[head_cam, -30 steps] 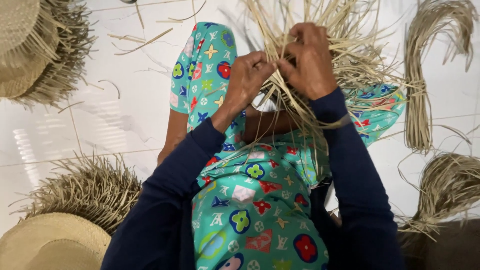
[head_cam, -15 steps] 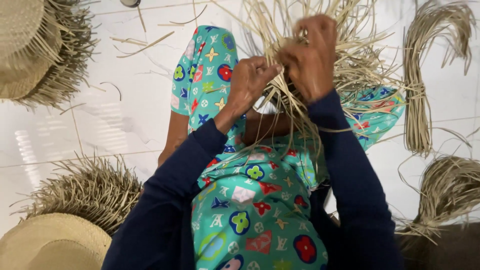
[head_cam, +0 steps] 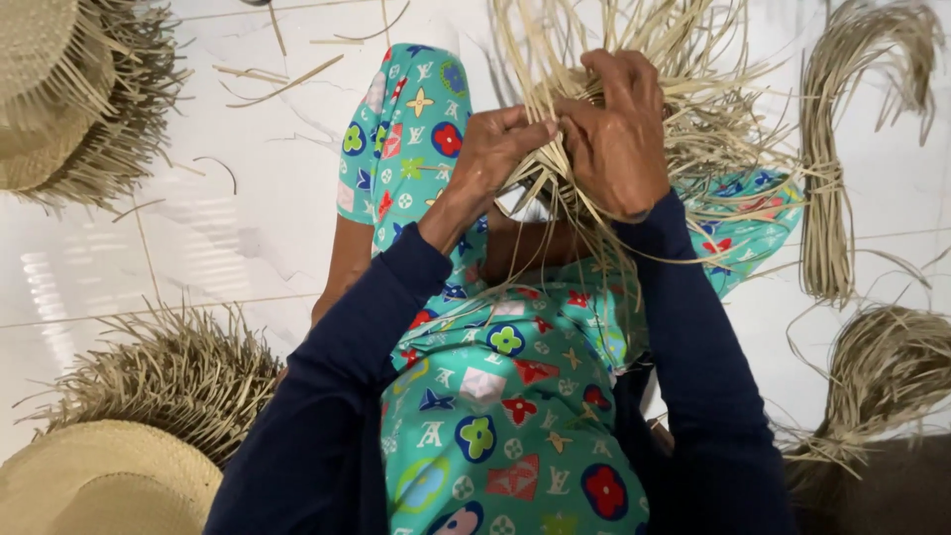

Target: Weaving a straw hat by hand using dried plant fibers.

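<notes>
A half-woven piece of pale straw [head_cam: 684, 119], with many loose strands fanning outward, rests over my lap at the top centre. My left hand [head_cam: 500, 149] pinches strands at its near left edge. My right hand [head_cam: 619, 134] lies on top of the weave, fingers curled into the strands. Both arms wear dark blue sleeves. Beneath them are my legs in turquoise patterned cloth [head_cam: 495, 396]. The woven centre is mostly hidden by my hands.
Unfinished straw hats with fringed edges lie on the white tiled floor [head_cam: 198, 258]: at the top left [head_cam: 59, 109] and at the bottom left [head_cam: 129, 426]. A looped straw bundle [head_cam: 842, 159] hangs at the right, another straw piece [head_cam: 882, 367] below it.
My right hand has shifted slightly up and over the weave while the left fingers keep working the strands; the straw piece stays in place.
</notes>
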